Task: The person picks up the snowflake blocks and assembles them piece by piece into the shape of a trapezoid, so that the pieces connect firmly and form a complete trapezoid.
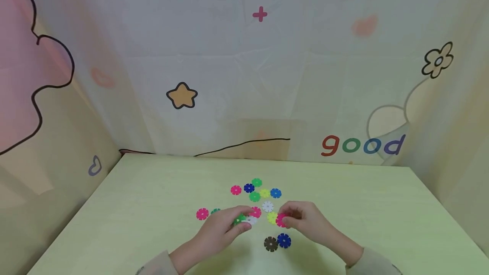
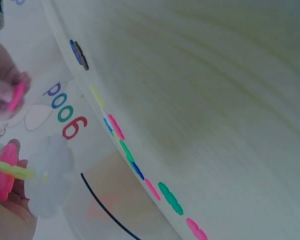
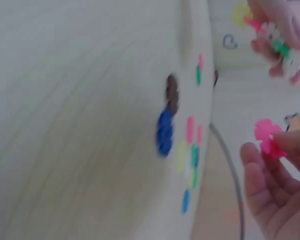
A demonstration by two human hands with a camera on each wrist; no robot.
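My left hand (image 1: 219, 228) is raised over the table and holds a small chain of interlocking plastic discs. A green disc (image 1: 239, 220) and a white disc (image 1: 251, 220) show between thumb and fingers in the head view. From the left wrist, a pink disc (image 2: 7, 170), a yellow disc (image 2: 15, 170) and a large white disc (image 2: 51, 175) of that chain can be seen, slotted together crosswise. Facing it, my right hand (image 1: 311, 222) pinches a single pink disc (image 3: 267, 135) between thumb and fingertips, apart from the chain.
Notched discs lie flat on the pale table (image 1: 344, 194). A brown disc (image 1: 271, 244) and a dark blue disc (image 1: 284, 240) are nearest me. Beyond the hands lie several more, including a white disc (image 1: 268, 206). A pink disc (image 1: 202, 214) lies at the left. A printed curtain (image 1: 214, 54) hangs behind.
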